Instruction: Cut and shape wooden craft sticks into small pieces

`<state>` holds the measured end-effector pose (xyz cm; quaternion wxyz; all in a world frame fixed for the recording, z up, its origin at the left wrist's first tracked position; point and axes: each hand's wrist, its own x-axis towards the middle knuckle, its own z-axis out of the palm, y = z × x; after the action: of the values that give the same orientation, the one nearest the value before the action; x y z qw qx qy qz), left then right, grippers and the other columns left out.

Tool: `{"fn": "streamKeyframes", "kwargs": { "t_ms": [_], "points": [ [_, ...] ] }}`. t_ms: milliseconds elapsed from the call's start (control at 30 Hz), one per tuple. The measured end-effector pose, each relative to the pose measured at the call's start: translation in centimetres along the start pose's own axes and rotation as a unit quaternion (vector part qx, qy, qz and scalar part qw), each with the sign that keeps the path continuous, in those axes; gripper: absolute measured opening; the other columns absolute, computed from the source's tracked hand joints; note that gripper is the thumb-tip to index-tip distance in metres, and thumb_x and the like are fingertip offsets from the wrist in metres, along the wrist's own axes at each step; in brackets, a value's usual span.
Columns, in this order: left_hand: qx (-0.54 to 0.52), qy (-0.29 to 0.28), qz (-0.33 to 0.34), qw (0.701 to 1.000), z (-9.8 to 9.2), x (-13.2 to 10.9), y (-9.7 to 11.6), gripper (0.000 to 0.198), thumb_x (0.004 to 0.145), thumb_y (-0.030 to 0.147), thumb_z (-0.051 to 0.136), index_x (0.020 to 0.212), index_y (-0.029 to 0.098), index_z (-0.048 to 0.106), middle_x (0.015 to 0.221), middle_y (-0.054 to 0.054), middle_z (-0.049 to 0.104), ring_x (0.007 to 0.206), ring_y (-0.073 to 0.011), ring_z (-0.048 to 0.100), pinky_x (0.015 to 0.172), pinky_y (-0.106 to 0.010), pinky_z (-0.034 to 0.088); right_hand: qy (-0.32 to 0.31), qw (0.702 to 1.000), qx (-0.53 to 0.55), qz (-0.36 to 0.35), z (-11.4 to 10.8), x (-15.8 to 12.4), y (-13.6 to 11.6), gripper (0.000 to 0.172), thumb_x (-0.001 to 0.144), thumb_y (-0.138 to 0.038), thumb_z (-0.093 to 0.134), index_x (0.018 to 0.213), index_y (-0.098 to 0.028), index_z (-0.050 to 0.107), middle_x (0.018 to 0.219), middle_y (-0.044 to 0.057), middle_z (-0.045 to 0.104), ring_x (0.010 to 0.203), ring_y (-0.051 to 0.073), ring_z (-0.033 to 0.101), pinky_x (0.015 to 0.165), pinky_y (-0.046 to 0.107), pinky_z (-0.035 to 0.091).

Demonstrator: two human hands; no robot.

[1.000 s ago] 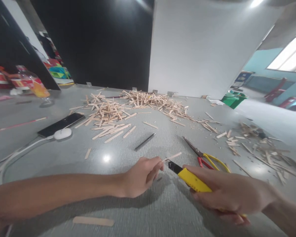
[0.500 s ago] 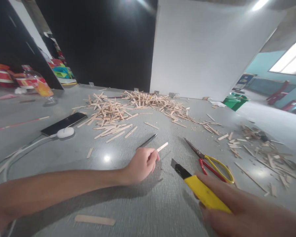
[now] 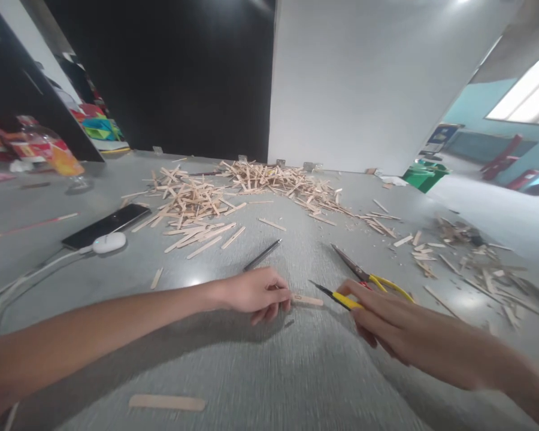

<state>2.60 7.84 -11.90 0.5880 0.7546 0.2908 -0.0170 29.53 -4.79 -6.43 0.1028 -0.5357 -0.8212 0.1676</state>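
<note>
My left hand pinches one end of a wooden popsicle stick, whose free end points right and bears a small dark mark. In my right hand is a yellow and black utility knife, its blade directed left, just above and apart from the stick's free end. A pen lies beyond my left hand. Scissors with red and yellow handles rest behind the right hand, which partly hides them. Another popsicle stick lies flat near the front.
Piles of popsicle sticks spread across the back of the table. Cut pieces and scraps are strewn at the right. On the left are a phone, a white charger with a cable, and a bottle.
My left hand has turned the stick so it points right rather than up and away. My right hand has moved forward and rotated the knife, bringing its blade closer to the stick.
</note>
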Motion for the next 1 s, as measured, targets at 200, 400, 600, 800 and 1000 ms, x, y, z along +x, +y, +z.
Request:
{"fn": "streamKeyframes", "kwargs": {
  "t_ms": [200, 400, 600, 800, 1000],
  "points": [
    [0.010, -0.007, -0.005, 1.000, 0.2, 0.0, 0.0, 0.029, 0.100, 0.035, 0.052, 0.078, 0.018, 0.063, 0.053, 0.004, 0.056, 0.035, -0.0082, 0.045, 0.036, -0.018, 0.033, -0.067, 0.996, -0.008, 0.059, 1.6, 0.9, -0.5, 0.041, 0.111, -0.046, 0.034, 0.096, -0.026, 0.067, 0.092, 0.005, 0.073, 0.091, 0.026, 0.069, 0.082, 0.041, 0.049],
    [0.004, -0.008, -0.007, 1.000, 0.2, 0.0, 0.2, 0.029, 0.098, 0.033, 0.053, 0.076, 0.019, 0.063, 0.051, 0.005, 0.053, 0.035, -0.0091, 0.042, 0.035, -0.019, 0.032, -0.035, 0.997, -0.071, -0.005, 2.5, 1.3, -0.3, 0.042, 0.113, -0.040, 0.037, 0.085, -0.025, 0.064, 0.079, 0.001, 0.068, 0.075, 0.022, 0.063, 0.071, 0.036, 0.038],
    [-0.002, -0.006, -0.008, 1.000, 0.1, 0.0, 0.2, 0.026, 0.096, 0.032, 0.054, 0.075, 0.019, 0.063, 0.050, 0.005, 0.053, 0.034, -0.0094, 0.040, 0.035, -0.020, 0.031, -0.021, 0.995, -0.088, -0.033, 2.6, 1.6, 0.1, 0.042, 0.113, -0.039, 0.035, 0.089, -0.024, 0.066, 0.080, 0.002, 0.065, 0.077, 0.022, 0.063, 0.070, 0.037, 0.037],
    [0.000, -0.014, -0.014, 1.000, 0.0, 0.0, 0.3, 0.028, 0.096, 0.036, 0.055, 0.076, 0.018, 0.064, 0.050, 0.005, 0.054, 0.035, -0.0092, 0.042, 0.036, -0.020, 0.032, -0.023, 0.997, -0.068, -0.033, 2.7, 1.4, 0.7, 0.042, 0.113, -0.044, 0.034, 0.090, -0.024, 0.063, 0.081, 0.000, 0.065, 0.077, 0.020, 0.062, 0.071, 0.036, 0.037],
    [0.005, -0.020, -0.019, 1.000, -0.1, 0.0, 0.4, 0.027, 0.097, 0.034, 0.054, 0.078, 0.017, 0.064, 0.052, 0.005, 0.054, 0.037, -0.0091, 0.043, 0.039, -0.019, 0.035, -0.014, 0.998, -0.041, -0.038, 3.3, 1.1, 1.2, 0.043, 0.113, -0.045, 0.033, 0.085, -0.025, 0.060, 0.077, -0.002, 0.064, 0.072, 0.020, 0.060, 0.070, 0.037, 0.035]
  ]
}}
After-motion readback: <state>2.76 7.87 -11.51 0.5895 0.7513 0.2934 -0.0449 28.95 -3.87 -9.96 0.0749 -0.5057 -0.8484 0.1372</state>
